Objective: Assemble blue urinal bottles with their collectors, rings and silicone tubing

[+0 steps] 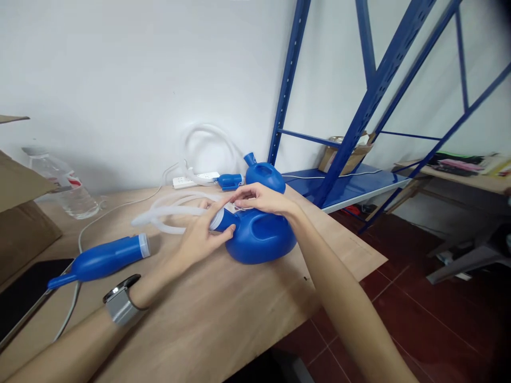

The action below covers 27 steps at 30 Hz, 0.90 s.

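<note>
Your left hand (199, 236) was wrapped around the white cap (217, 219) at the neck of the blue jug (261, 244), thumb on the neck. Your right hand (265, 199) arched over the jug, fingers bent by your left fingertips; can't tell if it pinched anything. Jug sat on the table (191, 330), in front of a second blue jug (266, 175). Clear hose (171, 211) looped left of the cap.

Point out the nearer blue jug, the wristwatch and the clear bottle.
Nearer blue jug (261, 242): head view, front of its rounded body.
Wristwatch (121, 306): head view, on its silvery band.
Clear bottle (66, 187): head view, on its transparent side.
</note>
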Available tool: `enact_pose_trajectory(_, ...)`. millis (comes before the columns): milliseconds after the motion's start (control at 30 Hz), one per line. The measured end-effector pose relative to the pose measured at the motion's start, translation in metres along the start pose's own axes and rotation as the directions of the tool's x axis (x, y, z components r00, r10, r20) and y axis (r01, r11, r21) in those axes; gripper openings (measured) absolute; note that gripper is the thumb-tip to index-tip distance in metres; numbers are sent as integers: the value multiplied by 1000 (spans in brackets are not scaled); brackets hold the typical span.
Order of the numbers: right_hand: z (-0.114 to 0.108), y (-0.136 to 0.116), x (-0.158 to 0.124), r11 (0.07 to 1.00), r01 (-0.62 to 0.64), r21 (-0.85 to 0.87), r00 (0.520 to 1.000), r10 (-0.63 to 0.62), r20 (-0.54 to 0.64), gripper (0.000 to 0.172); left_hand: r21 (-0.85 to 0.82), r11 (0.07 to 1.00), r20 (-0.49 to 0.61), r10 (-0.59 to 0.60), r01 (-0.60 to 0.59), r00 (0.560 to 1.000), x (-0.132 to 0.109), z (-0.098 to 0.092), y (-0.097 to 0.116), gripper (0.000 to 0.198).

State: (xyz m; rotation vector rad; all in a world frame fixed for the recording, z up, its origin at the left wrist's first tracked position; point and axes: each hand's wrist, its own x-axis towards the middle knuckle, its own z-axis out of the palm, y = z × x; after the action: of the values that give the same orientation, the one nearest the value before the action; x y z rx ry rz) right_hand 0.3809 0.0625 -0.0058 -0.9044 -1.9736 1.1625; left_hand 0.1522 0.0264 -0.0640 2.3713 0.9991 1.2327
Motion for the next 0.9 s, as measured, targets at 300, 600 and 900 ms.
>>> enact_pose_trajectory(300,-2,-2,-5,999,-34,24,999,33,41,32,100,994,18,47,-49,999,4,-4,1,42)
enact_pose_trajectory(600,-3,0,-3,993,-93,68,995,90,43,34,61,998,-6,35,-34,999,4,-2,4,35)
enact_pose_trajectory(900,0,0,4,992,-109,-67,990,114,78,34,1,1000,5,-1,1,1000,4,0,3,38)
